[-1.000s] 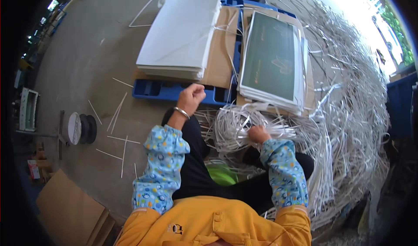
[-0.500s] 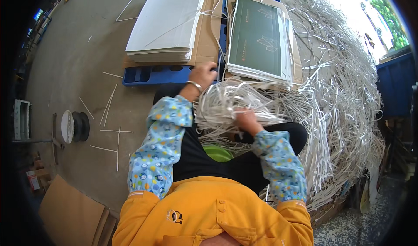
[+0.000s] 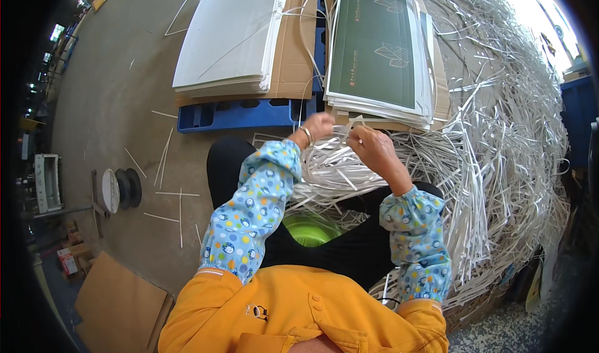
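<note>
White paper strips (image 3: 334,175) lie in a tangled heap before my folded legs, against the near edge of the printed sheets. Above the heap, my right hand (image 3: 375,152) is closed, thumb and fingertips pinching a white strip near the sheets' edge. To its left, my left hand (image 3: 320,125) has its fingers curled in. Whatever is in them, if anything, I cannot make out. Just beyond both hands is a stack of dark green printed sheets (image 3: 374,53) with white edges, lying on cardboard.
A stack of white sheets (image 3: 228,34) sits at left on a blue pallet (image 3: 234,114). A huge pile of strips (image 3: 505,166) spreads along the right. Between my legs is a green round object (image 3: 309,229). At left stand black-and-white discs (image 3: 121,189); cardboard (image 3: 121,303) lies nearer.
My right hand has moved up and slightly right, away from the strip bundle. My left hand has shifted right and slightly down. The bundle now looks lower and flatter. The view has shifted slightly.
</note>
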Tool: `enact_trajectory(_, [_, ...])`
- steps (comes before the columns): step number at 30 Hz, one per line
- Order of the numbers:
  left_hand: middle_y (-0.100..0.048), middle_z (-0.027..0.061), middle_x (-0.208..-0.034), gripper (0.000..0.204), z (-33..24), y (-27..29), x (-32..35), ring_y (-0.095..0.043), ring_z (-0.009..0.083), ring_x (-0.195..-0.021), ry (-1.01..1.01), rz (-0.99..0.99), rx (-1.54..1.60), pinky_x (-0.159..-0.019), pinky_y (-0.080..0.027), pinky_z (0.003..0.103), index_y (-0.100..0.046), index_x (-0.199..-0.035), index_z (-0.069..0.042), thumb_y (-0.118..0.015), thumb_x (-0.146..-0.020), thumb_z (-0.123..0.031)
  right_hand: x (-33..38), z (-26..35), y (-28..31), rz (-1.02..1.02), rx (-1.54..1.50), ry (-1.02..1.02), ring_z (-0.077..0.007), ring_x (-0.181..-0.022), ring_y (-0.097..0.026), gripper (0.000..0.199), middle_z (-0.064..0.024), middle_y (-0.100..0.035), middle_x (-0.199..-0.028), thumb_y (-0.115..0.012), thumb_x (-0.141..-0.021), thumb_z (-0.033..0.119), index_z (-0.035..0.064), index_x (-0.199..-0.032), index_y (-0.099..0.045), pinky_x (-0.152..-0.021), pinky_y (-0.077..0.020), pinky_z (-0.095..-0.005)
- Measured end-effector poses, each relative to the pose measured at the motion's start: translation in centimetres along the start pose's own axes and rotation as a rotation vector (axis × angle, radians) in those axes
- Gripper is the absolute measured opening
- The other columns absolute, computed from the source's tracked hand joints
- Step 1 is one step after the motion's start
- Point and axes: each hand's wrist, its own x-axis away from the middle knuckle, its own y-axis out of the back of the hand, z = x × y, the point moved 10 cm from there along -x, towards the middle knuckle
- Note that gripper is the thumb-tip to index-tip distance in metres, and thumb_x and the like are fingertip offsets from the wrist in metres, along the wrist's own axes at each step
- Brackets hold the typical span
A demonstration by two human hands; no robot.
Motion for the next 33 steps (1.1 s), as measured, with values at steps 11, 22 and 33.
enact_trajectory(11, [-0.054, 0.0031, -0.065, 0.01, 9.6, 2.6, -8.1, -0.051, 0.0124, -0.06, 0.712, -0.325, 0.168, -0.052, -0.043, 0.025, -0.057, -0.075, -0.006, -0.053, -0.072, -0.014, 3.3, 0.9, -11.0, 0.394, 0.11, 0.148, -0.0264, -0.077, -0.06, 0.023, -0.0093, -0.059, -0.08, -0.063, -0.071, 0.022, 0.0054, -0.084, -0.055, -0.067, -0.0469, -0.0373])
enact_trajectory(22, [-0.057, 0.0199, -0.089, 0.025, 6.9, 2.8, -9.6, -0.056, 0.0345, -0.082, 0.563, -0.473, -0.505, -0.073, -0.045, 0.036, -0.058, -0.084, 0.0, -0.06, -0.063, -0.015, 2.0, -0.2, -8.4, 0.251, 0.093, 0.126, -0.0249, -0.074, -0.059, 0.021, -0.0083, -0.059, -0.077, -0.065, -0.068, 0.017, 0.0046, -0.081, -0.053, -0.066, -0.0461, -0.035])
enact_trajectory(33, [-0.057, 0.0115, -0.08, 0.029, 7.4, 3.2, -9.4, -0.054, 0.0221, -0.071, 0.616, -0.443, -0.045, -0.064, -0.044, 0.032, -0.053, -0.08, -0.002, -0.067, -0.056, -0.01, 2.0, -0.2, -8.0, 0.203, 0.103, 0.137, -0.0242, -0.073, -0.06, 0.022, -0.0081, -0.059, -0.075, -0.066, -0.067, 0.017, 0.005, -0.079, -0.053, -0.062, -0.0463, -0.0347])
